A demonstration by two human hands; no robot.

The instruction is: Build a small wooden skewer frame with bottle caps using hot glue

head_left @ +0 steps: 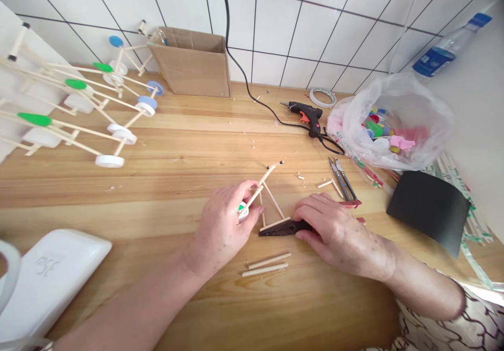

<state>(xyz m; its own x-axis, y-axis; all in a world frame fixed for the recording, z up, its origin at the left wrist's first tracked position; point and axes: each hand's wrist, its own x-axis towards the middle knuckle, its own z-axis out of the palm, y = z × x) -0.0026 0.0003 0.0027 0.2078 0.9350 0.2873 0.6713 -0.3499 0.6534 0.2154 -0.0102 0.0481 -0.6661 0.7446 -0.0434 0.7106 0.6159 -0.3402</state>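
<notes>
My left hand (226, 227) is closed around a small frame of wooden sticks (273, 199), with a green and white piece (243, 210) partly covered by its fingers. The frame's upper end carries a thin stick with dark tips. In my right hand (334, 233) is a pair of long-nose pliers (285, 228) with dark jaws; its red handles show partly behind the hand. The jaws lie along the frame's lower crossbar, touching or very close; I cannot tell whether they grip it. Below them, two loose wooden sticks (265, 270) lie on the table.
Several stick-built wheeled models (74, 84) stand at left beside a cardboard box (191, 62). A white device (51, 282) is at near left. Beyond my right hand are snips (343, 178), a glue gun (305, 113) with cord, a tape roll (323, 97), a plastic bag (429, 109) and a black sheet (427, 206).
</notes>
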